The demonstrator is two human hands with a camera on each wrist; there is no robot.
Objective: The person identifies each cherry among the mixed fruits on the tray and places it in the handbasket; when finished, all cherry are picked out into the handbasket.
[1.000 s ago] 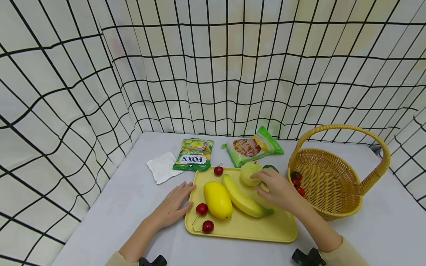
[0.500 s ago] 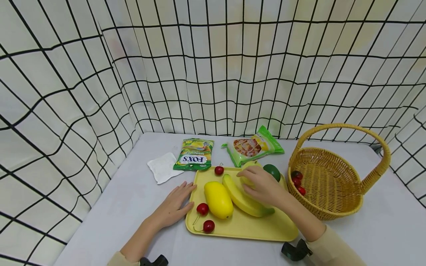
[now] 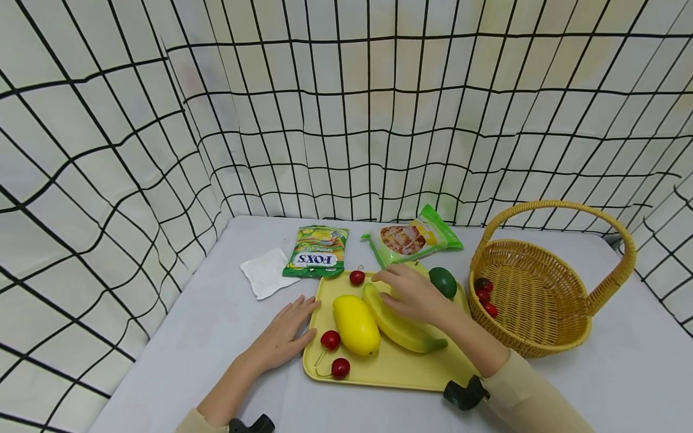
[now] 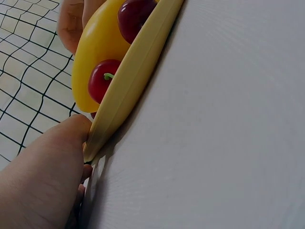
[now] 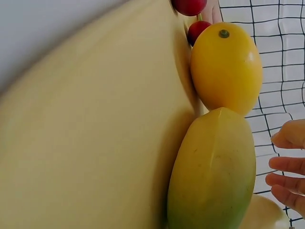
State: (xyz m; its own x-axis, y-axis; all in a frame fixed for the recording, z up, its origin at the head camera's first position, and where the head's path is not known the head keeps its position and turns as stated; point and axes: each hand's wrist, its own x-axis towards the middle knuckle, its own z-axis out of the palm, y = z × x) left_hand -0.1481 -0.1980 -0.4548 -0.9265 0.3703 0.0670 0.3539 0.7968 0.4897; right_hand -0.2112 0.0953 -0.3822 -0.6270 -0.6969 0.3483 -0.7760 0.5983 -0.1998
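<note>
My left hand (image 3: 284,338) rests beside the left rim of the yellow tray (image 3: 400,377), fingers extended, thumb touching the rim. Above the tray, my right hand (image 3: 415,294) reaches over the banana (image 3: 397,328) with nothing in its grasp. In the right wrist view its fingers (image 5: 288,164) are spread apart, clear of the banana. It mostly hides a pale yellow-green round fruit (image 3: 417,266). Left of the banana lies a yellow oval fruit (image 3: 356,325), with two red cherries (image 3: 330,340) near it. Another cherry (image 3: 357,277) sits by the tray's back edge.
A dark green round fruit (image 3: 443,282) lies at the tray's back right. The wicker basket (image 3: 533,300) on the right holds several small red fruits (image 3: 484,296). Behind the tray are a Fox's candy bag (image 3: 316,251), a green snack packet (image 3: 414,236) and a white tissue (image 3: 265,273).
My right hand has moved left from the pale round fruit to over the banana's upper end, uncovering the dark green fruit. My left hand has stayed in place.
</note>
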